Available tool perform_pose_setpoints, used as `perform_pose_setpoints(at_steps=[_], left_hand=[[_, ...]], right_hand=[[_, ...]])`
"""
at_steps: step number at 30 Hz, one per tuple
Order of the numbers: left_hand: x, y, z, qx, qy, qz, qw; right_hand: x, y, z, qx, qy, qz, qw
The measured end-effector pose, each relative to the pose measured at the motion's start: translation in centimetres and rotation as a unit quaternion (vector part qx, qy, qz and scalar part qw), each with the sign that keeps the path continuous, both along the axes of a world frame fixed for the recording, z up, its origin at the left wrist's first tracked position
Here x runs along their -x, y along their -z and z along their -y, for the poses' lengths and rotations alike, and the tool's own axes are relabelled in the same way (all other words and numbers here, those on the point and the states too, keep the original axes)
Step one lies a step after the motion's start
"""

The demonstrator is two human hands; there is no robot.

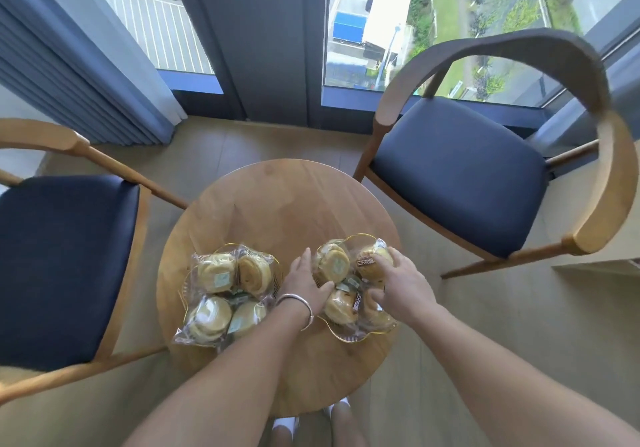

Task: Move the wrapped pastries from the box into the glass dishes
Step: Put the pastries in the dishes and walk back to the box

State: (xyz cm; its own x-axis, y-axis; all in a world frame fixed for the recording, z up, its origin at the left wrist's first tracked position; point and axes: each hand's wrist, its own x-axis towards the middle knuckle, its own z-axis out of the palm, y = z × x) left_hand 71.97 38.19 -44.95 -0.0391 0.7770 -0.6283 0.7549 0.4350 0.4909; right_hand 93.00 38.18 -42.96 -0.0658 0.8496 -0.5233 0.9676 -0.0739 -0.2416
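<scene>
Two gold-rimmed glass dishes stand on the round wooden table [277, 204]. The left dish [275, 266] holds several wrapped pastries [216, 273]. The right dish [346, 337] also holds several wrapped pastries [334, 263]. My left hand [304, 283], with a silver bangle on the wrist, lies on the left side of the right dish, fingers spread over the wrappers. My right hand [398, 276] rests on the dish's right side, fingertips on a pastry with a dark label [372, 264]. No box is in view.
A wooden chair with a dark blue seat [65, 263] stands left of the table, a second one [460, 172] at the back right. Tall windows and a blue curtain [86, 75] are behind. White shoes [287, 427] show below the table edge.
</scene>
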Motion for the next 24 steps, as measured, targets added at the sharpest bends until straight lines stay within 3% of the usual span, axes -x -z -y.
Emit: perform_pose_setpoints(at_steps=[5, 10, 24], left_hand=[[-1.1, 0.7, 0.3, -0.039, 0.019, 0.013, 0.999], [-2.7, 0.8, -0.2, -0.063, 0.098, -0.005, 0.993], [5.2, -4.0, 3.5, -0.054, 0.049, -0.090, 0.993]], right_hand=[[-0.1, 1.2, -0.1, -0.024, -0.007, -0.004, 1.000], [-0.1, 2.0, 0.1, -0.025, -0.025, -0.010, 0.999], [1.3, -3.0, 1.8, -0.031, -0.022, 0.012, 0.999]])
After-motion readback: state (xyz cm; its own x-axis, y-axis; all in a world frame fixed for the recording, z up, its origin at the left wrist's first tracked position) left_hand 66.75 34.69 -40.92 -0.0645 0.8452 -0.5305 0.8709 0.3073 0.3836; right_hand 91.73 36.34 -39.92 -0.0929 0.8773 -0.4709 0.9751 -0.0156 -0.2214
